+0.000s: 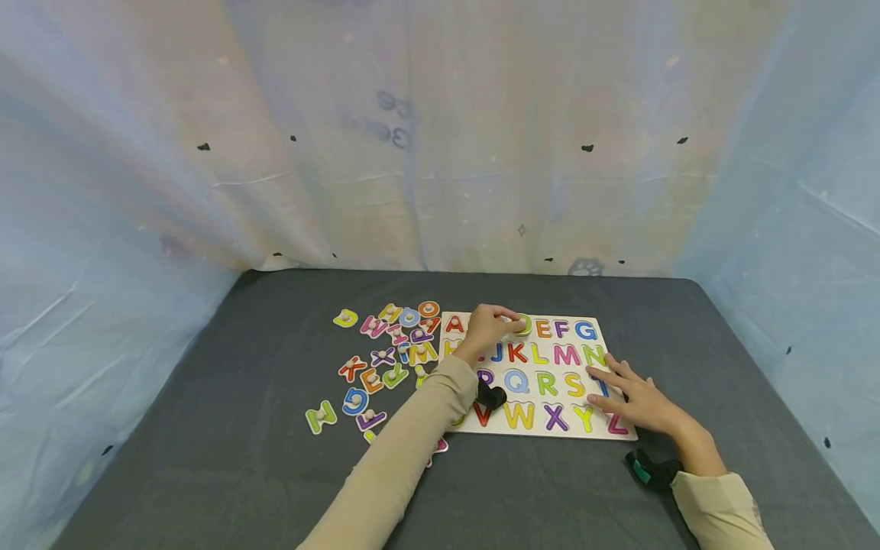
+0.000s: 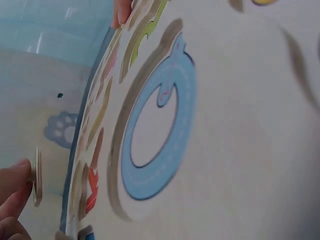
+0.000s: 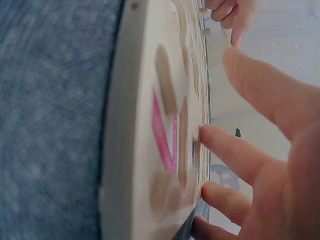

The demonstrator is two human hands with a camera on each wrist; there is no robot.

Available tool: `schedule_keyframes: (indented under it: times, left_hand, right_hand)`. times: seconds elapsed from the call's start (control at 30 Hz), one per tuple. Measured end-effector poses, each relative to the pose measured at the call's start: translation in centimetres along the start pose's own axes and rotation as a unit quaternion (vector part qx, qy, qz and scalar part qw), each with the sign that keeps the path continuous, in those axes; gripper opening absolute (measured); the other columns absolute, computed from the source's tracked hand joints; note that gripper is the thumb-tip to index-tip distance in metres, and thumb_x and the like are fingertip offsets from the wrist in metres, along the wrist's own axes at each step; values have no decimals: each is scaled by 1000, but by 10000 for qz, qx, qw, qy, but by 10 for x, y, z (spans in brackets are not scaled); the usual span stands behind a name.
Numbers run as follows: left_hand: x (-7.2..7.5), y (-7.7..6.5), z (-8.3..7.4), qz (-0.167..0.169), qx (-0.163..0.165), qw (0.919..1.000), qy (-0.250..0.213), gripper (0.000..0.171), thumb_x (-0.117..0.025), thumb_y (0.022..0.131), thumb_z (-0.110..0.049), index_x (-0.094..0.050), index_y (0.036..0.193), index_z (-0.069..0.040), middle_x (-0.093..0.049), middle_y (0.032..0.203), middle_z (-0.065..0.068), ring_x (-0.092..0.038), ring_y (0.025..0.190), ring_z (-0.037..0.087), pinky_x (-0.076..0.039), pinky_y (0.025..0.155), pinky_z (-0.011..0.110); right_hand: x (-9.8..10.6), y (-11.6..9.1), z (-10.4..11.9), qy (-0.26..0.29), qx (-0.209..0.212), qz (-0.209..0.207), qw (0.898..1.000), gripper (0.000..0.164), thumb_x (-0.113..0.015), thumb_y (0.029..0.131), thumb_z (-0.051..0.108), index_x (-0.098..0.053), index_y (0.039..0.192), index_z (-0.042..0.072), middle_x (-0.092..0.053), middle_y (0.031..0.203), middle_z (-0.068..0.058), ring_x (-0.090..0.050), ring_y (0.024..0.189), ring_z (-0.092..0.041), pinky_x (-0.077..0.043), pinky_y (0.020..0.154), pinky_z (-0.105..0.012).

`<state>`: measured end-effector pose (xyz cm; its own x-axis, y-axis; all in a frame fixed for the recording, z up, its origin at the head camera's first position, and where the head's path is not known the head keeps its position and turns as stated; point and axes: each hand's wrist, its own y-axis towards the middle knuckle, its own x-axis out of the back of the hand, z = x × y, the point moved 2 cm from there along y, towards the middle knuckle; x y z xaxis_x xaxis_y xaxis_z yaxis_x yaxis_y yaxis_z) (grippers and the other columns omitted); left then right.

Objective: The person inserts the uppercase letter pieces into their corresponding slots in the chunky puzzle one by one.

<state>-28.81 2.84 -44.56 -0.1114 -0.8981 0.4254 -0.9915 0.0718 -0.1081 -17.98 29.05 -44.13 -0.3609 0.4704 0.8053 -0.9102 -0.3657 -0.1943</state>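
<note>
My left hand reaches over the top row of a white wooden alphabet board. Thumb and fingers pinch a green letter piece at the D place. In the left wrist view the pinched piece appears edge-on, held by its knob and tilted up from the board. My right hand lies with spread fingers on the board's right side, over the T and Z places. Its fingertips touch the board in the right wrist view. The board carries printed coloured letters in recesses.
Loose knobbed letter pieces lie left of the board, among them a blue one, a green one and an orange one. My left forearm hides some of them. Dark cloth covers the table; pale curtains hang around it.
</note>
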Motion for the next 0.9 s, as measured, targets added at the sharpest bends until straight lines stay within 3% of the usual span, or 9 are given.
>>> schedule_keyframes:
  times: [0.17,0.23,0.5,0.67,0.9]
  left_hand:
    - [-3,3,2,-63,224,9997,-45,19,-78,81,-33,-78,93,-18,-68,107,8,-62,71,14,-51,65,23]
    - [-4,4,2,-71,284,9996,-37,18,-78,81,-32,-78,92,-18,-68,101,8,-61,65,14,-49,61,22]
    - [-7,7,-5,-303,469,9954,773,17,-78,79,-36,-79,89,-22,-74,103,2,-61,76,13,-41,64,22]
    - [-9,6,-6,-426,701,9932,822,16,-79,78,-37,-79,85,-23,-74,92,1,-60,65,14,-38,57,24]
    - [-12,7,-4,-499,642,9923,931,15,-80,78,-37,-79,83,-23,-75,90,0,-58,64,12,-37,56,24]
  right_hand:
    - [0,1,0,-11,42,-18,10000,70,-65,87,40,-43,145,8,-15,156,-32,-9,140,-62,-2,100,-82]
    - [0,1,-1,-25,51,-29,10000,70,-65,87,40,-43,144,8,-16,156,-32,-9,140,-62,-2,100,-82]
    - [0,0,0,-70,78,-76,9999,69,-65,87,40,-44,144,8,-17,156,-32,-11,139,-62,-5,100,-82]
    - [1,0,1,-100,139,-148,9997,68,-65,87,40,-45,143,8,-19,155,-33,-13,139,-62,-7,100,-81]
    - [0,-1,1,-35,141,-141,9998,68,-65,87,39,-45,144,7,-18,155,-33,-12,140,-62,-5,100,-81]
